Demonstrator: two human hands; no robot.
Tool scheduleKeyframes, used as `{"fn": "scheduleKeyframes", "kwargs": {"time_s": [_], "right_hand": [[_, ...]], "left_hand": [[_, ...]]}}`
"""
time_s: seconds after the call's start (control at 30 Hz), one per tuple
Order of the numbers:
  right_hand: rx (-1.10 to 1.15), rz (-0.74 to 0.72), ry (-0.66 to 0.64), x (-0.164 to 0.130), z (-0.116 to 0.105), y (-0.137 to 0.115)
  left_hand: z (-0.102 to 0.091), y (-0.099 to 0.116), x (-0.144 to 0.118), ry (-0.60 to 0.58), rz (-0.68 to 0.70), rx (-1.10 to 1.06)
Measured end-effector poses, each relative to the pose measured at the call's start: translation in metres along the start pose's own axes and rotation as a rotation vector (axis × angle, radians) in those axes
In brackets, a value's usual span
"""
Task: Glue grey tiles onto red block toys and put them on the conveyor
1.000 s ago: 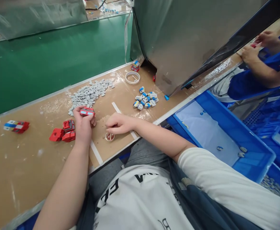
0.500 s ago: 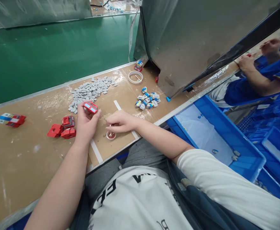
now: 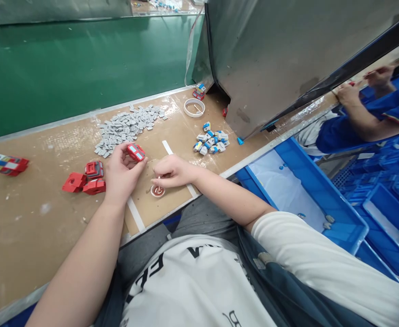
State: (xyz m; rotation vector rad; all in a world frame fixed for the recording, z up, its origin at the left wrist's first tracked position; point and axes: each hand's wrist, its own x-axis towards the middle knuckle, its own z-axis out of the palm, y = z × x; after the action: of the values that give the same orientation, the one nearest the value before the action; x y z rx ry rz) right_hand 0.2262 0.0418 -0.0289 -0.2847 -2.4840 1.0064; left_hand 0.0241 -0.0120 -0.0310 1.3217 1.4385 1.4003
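Note:
My left hand (image 3: pixel 122 170) is closed on a small red toy vehicle part (image 3: pixel 136 152) with pale blue window patches, held up off the table. Just right of it, my right hand (image 3: pixel 172 170) pinches a thin pale stick (image 3: pixel 159 180) above a small round white cup (image 3: pixel 157 190) with brownish-red contents. The stick's lower end is at the cup. Several red toy parts (image 3: pixel 85 178) lie left of my left hand. Behind the hands spreads a heap of small grey plastic pieces (image 3: pixel 127 127).
Blue, white and yellow toy parts (image 3: pixel 211 140) lie in a cluster at the right, below a white tape ring (image 3: pixel 194 108). A metal housing (image 3: pixel 271 54) rises over the table's right side. Blue bins (image 3: pixel 349 222) stand at right, near a co-worker's arm (image 3: pixel 365 118).
My right hand has lifted slightly, and the stick with it, showing more of the cup. My left hand has turned the red part a little and moved slightly right. The view has shifted slightly.

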Motion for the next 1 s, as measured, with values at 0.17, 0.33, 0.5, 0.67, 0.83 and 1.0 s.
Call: {"fn": "scheduleKeyframes", "kwargs": {"time_s": [0.17, 0.33, 0.5, 0.67, 0.83, 1.0], "right_hand": [[0.041, -0.006, -0.061, 0.0, 0.0, 0.0], [0.141, 0.033, 0.007, 0.001, -0.002, 0.001], [0.26, 0.105, 0.276, 0.002, -0.003, 0.007], [0.3, 0.271, 0.76, 0.005, -0.002, 0.009], [0.248, 0.294, 0.783, 0.012, -0.004, 0.005], [0.189, 0.3, 0.782, 0.013, -0.004, 0.006]], "left_hand": [[-0.001, 0.0, -0.001, -0.017, -0.008, 0.003], [-0.001, 0.002, -0.002, -0.018, 0.005, 0.038], [-0.001, 0.009, -0.004, -0.053, -0.08, 0.065], [0.001, 0.015, -0.006, -0.063, -0.119, 0.11], [0.002, 0.017, -0.007, -0.078, -0.125, 0.129], [0.002, 0.015, -0.007, -0.076, -0.136, 0.115]]}}
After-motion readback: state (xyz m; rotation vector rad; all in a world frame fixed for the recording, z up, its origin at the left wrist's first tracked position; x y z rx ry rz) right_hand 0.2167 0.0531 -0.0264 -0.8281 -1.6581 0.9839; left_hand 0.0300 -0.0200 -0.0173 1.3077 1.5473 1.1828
